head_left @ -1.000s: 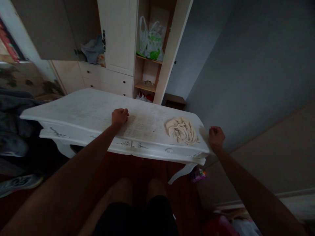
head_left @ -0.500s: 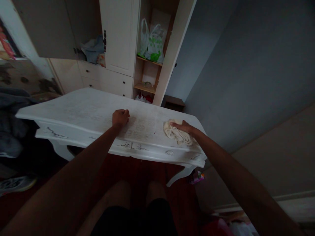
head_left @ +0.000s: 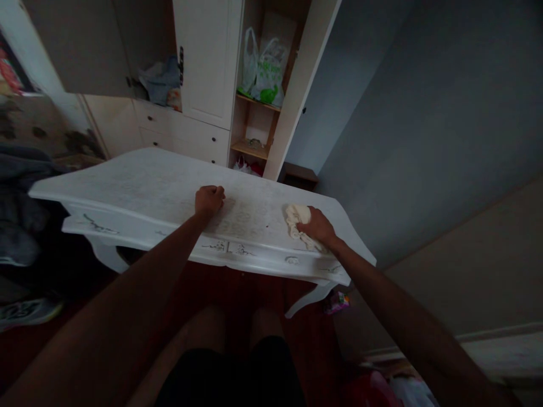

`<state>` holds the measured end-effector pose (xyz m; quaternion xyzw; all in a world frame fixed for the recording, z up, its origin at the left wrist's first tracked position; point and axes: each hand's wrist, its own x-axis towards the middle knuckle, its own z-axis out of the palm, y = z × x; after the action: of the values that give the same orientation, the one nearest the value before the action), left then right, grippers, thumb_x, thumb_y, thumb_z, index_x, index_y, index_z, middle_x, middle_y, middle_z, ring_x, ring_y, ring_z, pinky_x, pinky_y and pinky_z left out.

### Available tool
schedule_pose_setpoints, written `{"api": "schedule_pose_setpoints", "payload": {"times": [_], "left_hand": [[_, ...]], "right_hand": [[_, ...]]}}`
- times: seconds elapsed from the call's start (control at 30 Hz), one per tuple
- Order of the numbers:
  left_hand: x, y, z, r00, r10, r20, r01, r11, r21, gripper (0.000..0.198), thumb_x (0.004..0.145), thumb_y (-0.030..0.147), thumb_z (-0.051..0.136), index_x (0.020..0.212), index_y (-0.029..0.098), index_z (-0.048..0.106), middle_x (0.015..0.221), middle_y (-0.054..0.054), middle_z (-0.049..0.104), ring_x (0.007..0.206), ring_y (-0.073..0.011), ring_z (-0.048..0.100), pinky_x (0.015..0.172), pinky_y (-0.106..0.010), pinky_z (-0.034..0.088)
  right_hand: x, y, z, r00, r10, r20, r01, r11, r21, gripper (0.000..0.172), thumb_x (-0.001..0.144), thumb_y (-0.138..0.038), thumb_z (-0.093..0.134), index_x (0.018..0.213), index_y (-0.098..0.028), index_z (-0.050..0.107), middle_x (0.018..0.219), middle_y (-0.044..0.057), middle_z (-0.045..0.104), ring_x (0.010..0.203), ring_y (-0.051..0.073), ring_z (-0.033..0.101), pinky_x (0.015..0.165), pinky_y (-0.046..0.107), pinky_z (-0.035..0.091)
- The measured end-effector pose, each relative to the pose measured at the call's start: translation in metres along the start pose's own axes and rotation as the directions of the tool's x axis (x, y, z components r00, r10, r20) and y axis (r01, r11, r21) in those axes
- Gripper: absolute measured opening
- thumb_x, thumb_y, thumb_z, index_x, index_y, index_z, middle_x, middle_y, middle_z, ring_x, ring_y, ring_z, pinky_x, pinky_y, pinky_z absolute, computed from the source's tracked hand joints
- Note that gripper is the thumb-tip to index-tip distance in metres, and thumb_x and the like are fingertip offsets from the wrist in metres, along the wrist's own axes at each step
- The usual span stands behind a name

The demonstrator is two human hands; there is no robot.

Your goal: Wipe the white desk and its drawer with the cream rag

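Note:
A cream cloth (head_left: 298,217) lies bunched on the right part of a white table (head_left: 169,178), whose top bears grey smudges. My right hand (head_left: 317,226) grips the cloth from its right side and presses it on the tabletop, the fingers partly hidden by its folds. Curled into a fist, my left hand (head_left: 210,199) rests on the middle of the table, beside a smudged patch. Nothing shows in it.
Behind the table stands a white wardrobe (head_left: 207,62) with open doors and plastic bags (head_left: 267,70) on a shelf. A grey wall (head_left: 424,113) rises at the right. Dark clothes (head_left: 21,175) are piled at the left, and a shoe (head_left: 29,312) lies on the red floor.
My right hand has turned and shifted over the cloth, which is now more bunched up under it. My left fist stays at about the same spot on the table.

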<state>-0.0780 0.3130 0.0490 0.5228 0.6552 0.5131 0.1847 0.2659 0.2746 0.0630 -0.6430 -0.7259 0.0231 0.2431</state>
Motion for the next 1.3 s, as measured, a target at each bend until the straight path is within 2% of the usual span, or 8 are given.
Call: {"api": "schedule_pose_setpoints", "payload": {"times": [0.23,0.3,0.4,0.5,0.7,0.93,1.1,1.3], "left_hand": [[-0.002,0.002,0.000,1.000,0.002,-0.002,-0.002,1.000,0.006,0.029,0.076,0.031,0.046,0.057,0.018,0.064,0.041,-0.002,0.053,0.048,-0.0171,0.054,0.055,-0.026,0.041],[-0.001,0.002,0.000,1.000,0.003,0.004,-0.003,1.000,0.008,0.030,0.076,0.030,0.046,0.057,0.017,0.065,0.041,-0.002,0.053,0.048,-0.0172,0.055,0.055,-0.027,0.041],[0.000,-0.001,0.002,1.000,0.017,0.003,-0.017,0.999,0.028,0.029,0.076,0.029,0.046,0.056,0.017,0.064,0.042,-0.002,0.054,0.049,-0.0172,0.055,0.055,-0.027,0.040],[0.002,-0.003,0.003,1.000,0.022,0.003,-0.022,0.999,0.038,0.030,0.076,0.029,0.046,0.055,0.018,0.063,0.042,-0.003,0.054,0.050,-0.0175,0.056,0.056,-0.027,0.040],[0.000,-0.002,0.002,1.000,0.015,-0.001,-0.015,1.000,0.027,0.029,0.076,0.030,0.046,0.059,0.017,0.066,0.045,-0.003,0.056,0.051,-0.0176,0.057,0.055,-0.027,0.040],[0.002,-0.003,0.002,1.000,0.011,0.010,-0.012,0.998,0.069,0.032,0.078,0.032,0.045,0.060,0.016,0.067,0.046,-0.003,0.058,0.052,-0.0176,0.058,0.058,-0.026,0.043],[0.006,-0.006,0.006,1.000,-0.013,-0.006,0.013,0.996,0.085,0.030,0.078,0.030,0.046,0.060,0.017,0.066,0.047,-0.003,0.058,0.052,-0.0167,0.057,0.059,-0.025,0.044],[0.004,-0.005,0.005,1.000,-0.002,-0.016,0.003,0.999,0.052,0.029,0.077,0.030,0.046,0.058,0.017,0.063,0.046,-0.003,0.056,0.052,-0.0160,0.057,0.059,-0.025,0.044]], "right_hand": [[-0.074,-0.022,-0.007,0.945,-0.210,-0.249,0.246,0.962,0.121,0.060,0.073,-0.031,0.065,0.131,-0.020,0.053,0.120,0.011,0.060,0.111,0.030,0.058,0.100,0.047,0.047],[-0.104,-0.022,0.000,0.907,-0.350,-0.235,0.384,0.917,0.113,0.060,0.075,-0.030,0.066,0.133,-0.022,0.052,0.124,0.011,0.059,0.114,0.030,0.057,0.099,0.046,0.048],[-0.146,-0.020,0.023,0.792,-0.594,-0.139,0.606,0.793,0.064,0.063,0.079,-0.031,0.066,0.139,-0.025,0.048,0.125,0.012,0.061,0.117,0.031,0.056,0.098,0.047,0.048],[-0.166,-0.017,0.053,0.700,-0.714,-0.035,0.714,0.699,0.023,0.061,0.083,-0.028,0.062,0.142,-0.027,0.046,0.124,0.012,0.063,0.117,0.031,0.057,0.099,0.049,0.046],[-0.141,-0.033,0.092,0.634,-0.771,-0.052,0.765,0.636,-0.099,0.056,0.087,-0.016,0.055,0.142,-0.023,0.048,0.133,0.016,0.061,0.130,0.033,0.048,0.100,0.052,0.042],[-0.108,-0.089,0.135,0.525,-0.848,-0.076,0.840,0.531,-0.116,0.040,0.093,-0.011,0.051,0.131,-0.022,0.056,0.133,0.012,0.062,0.135,0.026,0.045,0.100,0.042,0.045],[-0.100,-0.115,0.155,0.503,-0.864,-0.025,0.863,0.504,-0.034,0.052,0.085,-0.012,0.062,0.136,-0.019,0.052,0.139,0.014,0.056,0.143,0.027,0.035,0.109,0.044,0.039],[-0.109,-0.104,0.156,0.524,-0.847,-0.089,0.850,0.526,-0.009,0.063,0.077,-0.013,0.063,0.138,-0.014,0.049,0.140,0.017,0.054,0.143,0.030,0.034,0.113,0.048,0.035]]}}
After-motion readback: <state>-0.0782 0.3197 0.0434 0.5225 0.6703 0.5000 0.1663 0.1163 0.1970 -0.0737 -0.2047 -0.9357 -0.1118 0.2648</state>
